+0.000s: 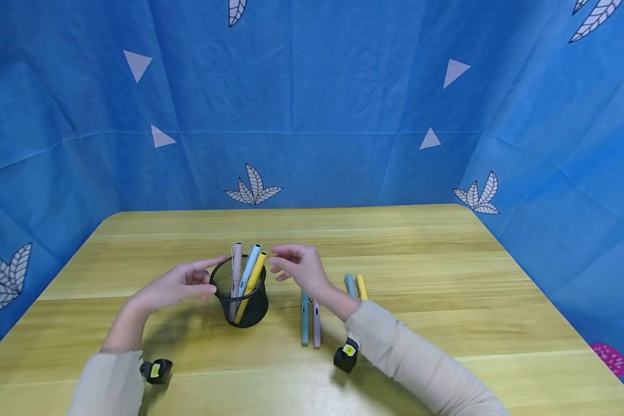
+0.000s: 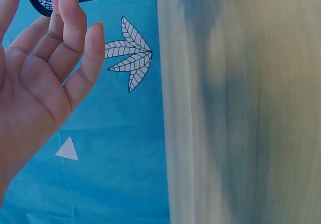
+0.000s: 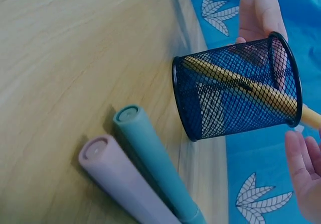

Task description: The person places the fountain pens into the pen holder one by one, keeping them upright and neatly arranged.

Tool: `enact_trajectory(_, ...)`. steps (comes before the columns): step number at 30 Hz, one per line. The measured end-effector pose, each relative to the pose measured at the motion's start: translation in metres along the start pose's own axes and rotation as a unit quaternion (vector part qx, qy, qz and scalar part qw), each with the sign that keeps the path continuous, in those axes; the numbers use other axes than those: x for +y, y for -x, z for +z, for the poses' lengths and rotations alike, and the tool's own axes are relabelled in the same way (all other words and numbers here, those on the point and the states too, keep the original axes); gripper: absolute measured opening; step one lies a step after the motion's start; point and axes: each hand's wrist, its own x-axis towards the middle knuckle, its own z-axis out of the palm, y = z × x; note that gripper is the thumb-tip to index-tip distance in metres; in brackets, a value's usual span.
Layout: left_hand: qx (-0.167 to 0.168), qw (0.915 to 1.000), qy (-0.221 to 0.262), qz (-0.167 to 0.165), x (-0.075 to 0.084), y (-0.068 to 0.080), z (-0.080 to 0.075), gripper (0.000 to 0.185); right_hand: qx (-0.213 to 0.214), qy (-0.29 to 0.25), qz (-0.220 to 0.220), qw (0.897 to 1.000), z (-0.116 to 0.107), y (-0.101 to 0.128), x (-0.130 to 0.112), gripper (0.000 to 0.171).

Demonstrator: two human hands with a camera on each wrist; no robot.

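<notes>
Black wire mesh forms the pen cup [image 1: 241, 300], which stands upright on the wooden table [image 1: 421, 271] a little left of centre, between the two hands; three pens lean in it, a pink pen [image 1: 236, 271], a pale blue pen [image 1: 250, 266] and a yellow pen [image 1: 255, 277], their caps well above the rim; the left hand [image 1: 179, 284] sits at the cup's left side with fingers relaxed and spread, fingertips at or just beside the mesh near the rim, though whether they truly touch it I cannot tell, and the left wrist view shows an open palm [image 2: 30, 88] gripping nothing; the right hand [image 1: 299, 267] hovers just right of the pen tops, fingers loosely extended and empty, apart from the yellow cap; on the table to the right lie four more pens, a teal pen [image 1: 304, 323] and a mauve pen [image 1: 316, 326] side by side and touching, and beyond the right forearm a second blue pen [image 1: 350, 285] beside a second yellow pen [image 1: 361, 286]; the cup looks light and stiff, likely to tip or slide under a sideways push since the leaning pens carry weight above the rim, so a steadying hold round its wall seems best; the pens look smooth, rigid plastic, light and a bit slippery, best pinched on the barrel near the cap
</notes>
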Motion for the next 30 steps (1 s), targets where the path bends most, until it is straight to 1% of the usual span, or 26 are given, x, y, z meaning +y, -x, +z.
enact_trajectory(4,0.005,1.0000,0.001,-0.006,0.000,0.000,0.000,0.062,-0.001,-0.001,0.005,1.000,-0.004,0.001,0.000,0.024)
enact_trajectory(10,0.039,0.9992,-0.005,-0.009,0.001,-0.001,0.002,0.061,0.002,-0.013,0.011,1.000,-0.010,0.002,0.005,0.024)
enact_trajectory(14,0.052,0.9985,-0.002,-0.017,0.003,0.000,0.004,0.061,-0.002,-0.012,0.017,1.000,-0.013,0.004,0.006,0.024)
enact_trajectory(17,0.058,0.9980,0.002,-0.026,0.003,0.000,0.004,0.061,-0.004,-0.011,0.022,1.000,-0.016,0.007,0.006,0.024)
enact_trajectory(21,0.063,0.9973,0.006,-0.038,0.004,-0.001,0.004,0.063,0.005,-0.021,0.024,0.999,-0.022,0.010,0.006,0.024)
enact_trajectory(25,0.066,0.9966,0.012,-0.048,0.004,-0.001,0.004,0.065,0.017,-0.038,0.030,0.999,-0.031,0.012,0.007,0.024)
enact_trajectory(30,0.066,0.9963,0.017,-0.052,0.004,-0.002,0.003,0.065,0.034,-0.067,0.053,0.996,-0.045,0.014,0.010,0.025)
